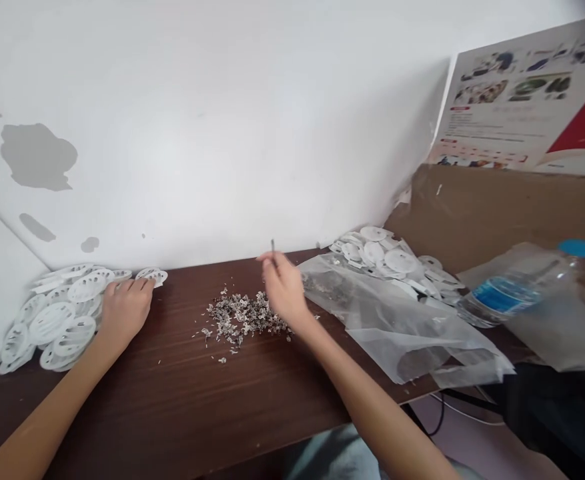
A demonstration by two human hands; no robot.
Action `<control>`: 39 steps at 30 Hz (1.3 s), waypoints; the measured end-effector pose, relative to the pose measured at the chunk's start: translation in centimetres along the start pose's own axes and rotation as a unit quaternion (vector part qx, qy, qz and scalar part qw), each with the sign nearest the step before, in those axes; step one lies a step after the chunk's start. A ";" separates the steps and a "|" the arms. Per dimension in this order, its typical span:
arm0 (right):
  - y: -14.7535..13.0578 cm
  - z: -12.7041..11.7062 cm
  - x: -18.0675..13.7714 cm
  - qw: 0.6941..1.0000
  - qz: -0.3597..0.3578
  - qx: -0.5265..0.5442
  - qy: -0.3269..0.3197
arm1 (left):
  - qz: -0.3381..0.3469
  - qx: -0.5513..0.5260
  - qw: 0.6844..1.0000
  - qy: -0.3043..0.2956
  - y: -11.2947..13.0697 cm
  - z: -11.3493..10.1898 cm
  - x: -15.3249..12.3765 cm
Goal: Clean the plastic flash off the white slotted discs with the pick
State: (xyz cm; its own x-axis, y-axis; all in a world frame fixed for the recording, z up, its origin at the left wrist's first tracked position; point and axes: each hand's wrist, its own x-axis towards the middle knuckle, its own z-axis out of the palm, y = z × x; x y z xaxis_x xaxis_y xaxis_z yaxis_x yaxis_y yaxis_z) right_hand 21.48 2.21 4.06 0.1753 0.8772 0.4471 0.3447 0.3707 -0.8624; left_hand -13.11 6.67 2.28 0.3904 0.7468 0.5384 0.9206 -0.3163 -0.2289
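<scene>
My left hand (pixel 129 308) is closed at the right end of a pile of white plastic discs with holes (pixel 52 323). Its fingertips are on one white plastic disc (pixel 158 275) at the far edge of that pile. Over the table's middle, my right hand (pixel 286 290) is closed around a thin dark stick-like tool (pixel 273 245), whose tip points up; most of it is hidden in the fingers. Below and to the left of that hand lies a loose heap of small metal and clear parts (pixel 242 313).
Right of the heap, a clear plastic bag (pixel 402 333) lies flat before a second pile of white discs (pixel 397 260). A water bottle with a blue cap (pixel 505 293) leans against a cardboard panel (pixel 512 207). A white wall (pixel 222 133) borders the dark wooden table (pixel 182 400).
</scene>
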 end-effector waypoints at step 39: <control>6.3 -10.8 4.0 0.856 0.063 -0.472 0.201 | 0.085 -0.097 0.986 0.104 1.8 0.7 -1.3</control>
State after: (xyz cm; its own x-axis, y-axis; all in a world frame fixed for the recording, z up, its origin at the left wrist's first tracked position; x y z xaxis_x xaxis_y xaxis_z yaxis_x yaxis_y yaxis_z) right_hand 34.30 4.74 3.00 0.5048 0.6451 0.5736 0.8575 -0.2984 -0.4191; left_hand -12.00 5.51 0.58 0.5129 0.5439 0.6641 0.8168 -0.5473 -0.1825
